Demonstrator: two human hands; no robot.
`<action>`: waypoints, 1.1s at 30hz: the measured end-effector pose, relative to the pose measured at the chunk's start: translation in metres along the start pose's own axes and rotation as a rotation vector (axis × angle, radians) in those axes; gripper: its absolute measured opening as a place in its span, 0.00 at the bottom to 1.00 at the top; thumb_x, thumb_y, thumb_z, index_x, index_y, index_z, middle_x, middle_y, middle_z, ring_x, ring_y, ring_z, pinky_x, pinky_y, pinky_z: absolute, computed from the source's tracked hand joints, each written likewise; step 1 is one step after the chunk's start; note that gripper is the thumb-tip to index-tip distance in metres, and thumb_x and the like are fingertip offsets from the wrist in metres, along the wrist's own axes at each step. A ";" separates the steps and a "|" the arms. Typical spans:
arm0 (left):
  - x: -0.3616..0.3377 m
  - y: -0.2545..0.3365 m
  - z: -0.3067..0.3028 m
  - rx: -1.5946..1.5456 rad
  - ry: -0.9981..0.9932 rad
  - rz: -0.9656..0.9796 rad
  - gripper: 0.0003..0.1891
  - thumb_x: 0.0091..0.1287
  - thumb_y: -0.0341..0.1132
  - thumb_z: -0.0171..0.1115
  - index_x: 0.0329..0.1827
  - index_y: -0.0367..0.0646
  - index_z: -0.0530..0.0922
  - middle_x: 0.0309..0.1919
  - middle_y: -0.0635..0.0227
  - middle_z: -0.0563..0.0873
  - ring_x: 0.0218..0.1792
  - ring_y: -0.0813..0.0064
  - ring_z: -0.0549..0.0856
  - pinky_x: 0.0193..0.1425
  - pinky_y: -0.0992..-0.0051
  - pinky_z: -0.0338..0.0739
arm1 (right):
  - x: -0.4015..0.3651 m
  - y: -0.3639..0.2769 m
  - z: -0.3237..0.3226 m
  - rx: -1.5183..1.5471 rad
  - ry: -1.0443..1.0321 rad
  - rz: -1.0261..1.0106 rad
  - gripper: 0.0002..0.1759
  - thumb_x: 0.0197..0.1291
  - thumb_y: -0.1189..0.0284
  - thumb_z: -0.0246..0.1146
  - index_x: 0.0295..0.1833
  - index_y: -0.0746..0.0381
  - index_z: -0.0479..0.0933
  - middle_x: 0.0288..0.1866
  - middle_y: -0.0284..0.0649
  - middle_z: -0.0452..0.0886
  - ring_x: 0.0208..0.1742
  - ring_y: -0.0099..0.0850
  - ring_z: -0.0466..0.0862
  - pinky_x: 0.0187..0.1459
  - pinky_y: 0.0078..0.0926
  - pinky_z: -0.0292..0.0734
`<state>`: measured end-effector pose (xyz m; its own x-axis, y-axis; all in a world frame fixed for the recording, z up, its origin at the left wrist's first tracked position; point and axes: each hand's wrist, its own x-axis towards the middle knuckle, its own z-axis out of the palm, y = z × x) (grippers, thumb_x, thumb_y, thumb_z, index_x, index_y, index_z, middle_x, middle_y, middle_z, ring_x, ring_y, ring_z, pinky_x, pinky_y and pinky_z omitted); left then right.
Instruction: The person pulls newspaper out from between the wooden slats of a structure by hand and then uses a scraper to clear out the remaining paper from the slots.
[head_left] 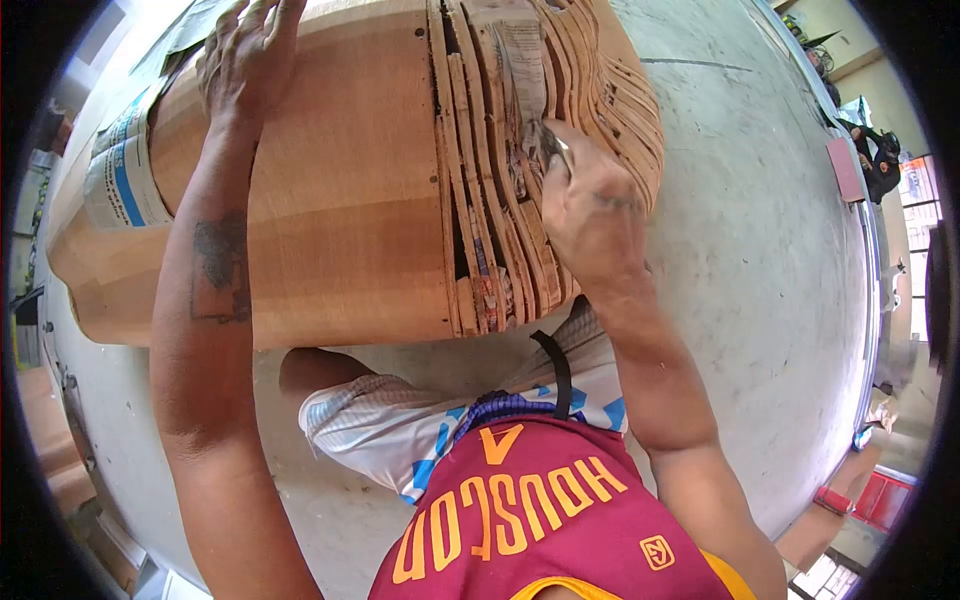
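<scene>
A large brown wooden form [340, 180] lies before me, smooth on its left part and cut into wavy, layered ridges [490, 240] on its right. My left hand [250, 60] rests on the smooth part near the top edge of view, fingers stretched out and holding nothing. Over the ridges, my right hand [597, 205] is closed around something small and dark with a pale glint, too hidden to name. Crumpled newspaper [522, 75] is tucked among the ridges just above that hand. Another printed newspaper sheet [125, 175] lies at the form's left end.
Pale grey floor [760, 250] surrounds the form, and I sit cross-legged close to its near side. A person [878, 160] in dark clothes is far off at the right, near a pink panel [846, 170]. A red crate [882, 498] stands at the lower right.
</scene>
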<state>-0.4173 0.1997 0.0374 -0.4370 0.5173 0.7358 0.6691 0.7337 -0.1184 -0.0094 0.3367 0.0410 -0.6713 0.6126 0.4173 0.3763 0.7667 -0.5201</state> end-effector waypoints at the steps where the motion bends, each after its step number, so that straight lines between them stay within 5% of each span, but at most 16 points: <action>1: 0.001 0.005 -0.003 -0.046 -0.011 -0.045 0.38 0.83 0.72 0.38 0.84 0.61 0.75 0.81 0.62 0.78 0.84 0.57 0.70 0.86 0.46 0.62 | 0.001 0.001 0.001 -0.007 -0.007 0.008 0.20 0.71 0.78 0.64 0.66 0.63 0.85 0.54 0.58 0.91 0.53 0.55 0.91 0.56 0.48 0.87; 5: 0.003 0.009 -0.012 -0.163 -0.036 -0.151 0.44 0.78 0.79 0.36 0.82 0.60 0.78 0.83 0.57 0.75 0.85 0.55 0.69 0.87 0.45 0.58 | -0.002 -0.003 -0.017 0.042 -0.026 0.053 0.19 0.72 0.79 0.64 0.66 0.64 0.85 0.54 0.59 0.90 0.54 0.56 0.91 0.56 0.48 0.87; 9: 0.003 0.014 -0.016 -0.067 0.060 -0.088 0.26 0.85 0.56 0.55 0.82 0.67 0.75 0.79 0.61 0.79 0.81 0.54 0.75 0.78 0.46 0.74 | -0.015 -0.016 -0.048 0.206 0.025 0.068 0.18 0.72 0.79 0.64 0.65 0.65 0.85 0.51 0.60 0.91 0.53 0.57 0.91 0.55 0.47 0.87; 12: 0.001 0.062 -0.087 -0.050 -0.087 -0.046 0.23 0.81 0.48 0.64 0.72 0.47 0.81 0.70 0.48 0.85 0.77 0.56 0.77 0.79 0.52 0.70 | 0.005 -0.001 -0.012 -0.007 -0.034 0.092 0.18 0.73 0.76 0.61 0.65 0.66 0.85 0.49 0.61 0.91 0.51 0.58 0.91 0.55 0.50 0.86; 15: 0.010 0.051 -0.074 -0.199 -0.183 -0.144 0.26 0.82 0.56 0.61 0.73 0.50 0.82 0.72 0.48 0.83 0.79 0.42 0.72 0.82 0.47 0.63 | 0.010 0.008 -0.001 -0.010 -0.064 0.045 0.19 0.74 0.73 0.60 0.64 0.66 0.85 0.48 0.62 0.90 0.50 0.58 0.91 0.54 0.52 0.86; 16: 0.003 -0.001 -0.015 0.214 0.002 0.262 0.25 0.85 0.54 0.55 0.82 0.66 0.75 0.78 0.63 0.81 0.80 0.54 0.76 0.77 0.47 0.75 | 0.000 0.010 -0.007 0.003 -0.079 0.048 0.19 0.74 0.73 0.60 0.64 0.66 0.85 0.48 0.62 0.90 0.50 0.58 0.91 0.54 0.51 0.86; 23: 0.002 0.012 -0.018 -0.038 -0.044 -0.014 0.29 0.87 0.61 0.45 0.84 0.64 0.73 0.78 0.61 0.81 0.79 0.54 0.77 0.79 0.51 0.73 | -0.011 -0.001 -0.042 0.278 0.031 0.089 0.19 0.74 0.73 0.62 0.65 0.64 0.85 0.45 0.63 0.90 0.48 0.57 0.92 0.52 0.50 0.87; 25: 0.005 0.023 -0.034 -0.046 -0.091 -0.094 0.26 0.89 0.57 0.45 0.84 0.66 0.72 0.77 0.61 0.82 0.78 0.55 0.78 0.78 0.51 0.75 | 0.000 0.010 -0.005 0.082 -0.059 0.031 0.19 0.73 0.73 0.62 0.66 0.64 0.85 0.45 0.62 0.90 0.48 0.57 0.92 0.52 0.50 0.87; 29: -0.001 0.000 -0.011 0.132 -0.023 0.214 0.26 0.88 0.58 0.44 0.83 0.66 0.74 0.76 0.61 0.83 0.78 0.55 0.78 0.78 0.51 0.74 | 0.002 0.017 -0.005 -0.038 -0.123 0.082 0.18 0.73 0.73 0.63 0.64 0.65 0.85 0.45 0.61 0.90 0.48 0.57 0.92 0.52 0.49 0.87; 33: 0.005 -0.004 -0.013 0.109 -0.003 0.232 0.24 0.89 0.55 0.45 0.83 0.66 0.74 0.75 0.62 0.84 0.77 0.54 0.79 0.77 0.51 0.76 | -0.012 0.009 -0.036 0.158 -0.040 0.090 0.17 0.73 0.72 0.62 0.62 0.64 0.86 0.44 0.60 0.90 0.48 0.59 0.91 0.53 0.51 0.87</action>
<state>-0.4148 0.1937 0.0500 -0.2815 0.6782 0.6788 0.6831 0.6385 -0.3546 0.0252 0.3430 0.0582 -0.6654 0.6670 0.3354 0.3333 0.6673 -0.6660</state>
